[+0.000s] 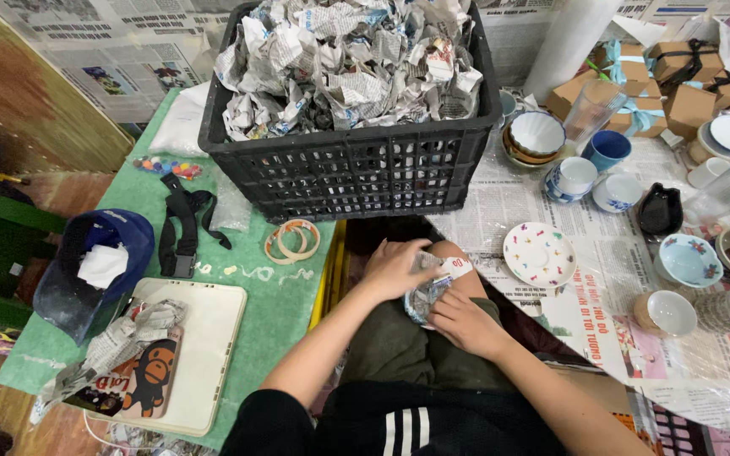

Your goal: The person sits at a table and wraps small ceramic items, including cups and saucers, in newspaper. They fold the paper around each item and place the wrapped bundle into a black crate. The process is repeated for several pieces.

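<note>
black crate (348, 173) of crumpled newspaper (348, 59) ahead

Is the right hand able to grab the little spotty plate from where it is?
Probably yes. The right hand is busy holding a newspaper-wrapped bundle on the knee, but the spotty plate lies just beside it on the newspaper, with nothing standing between them.
</note>
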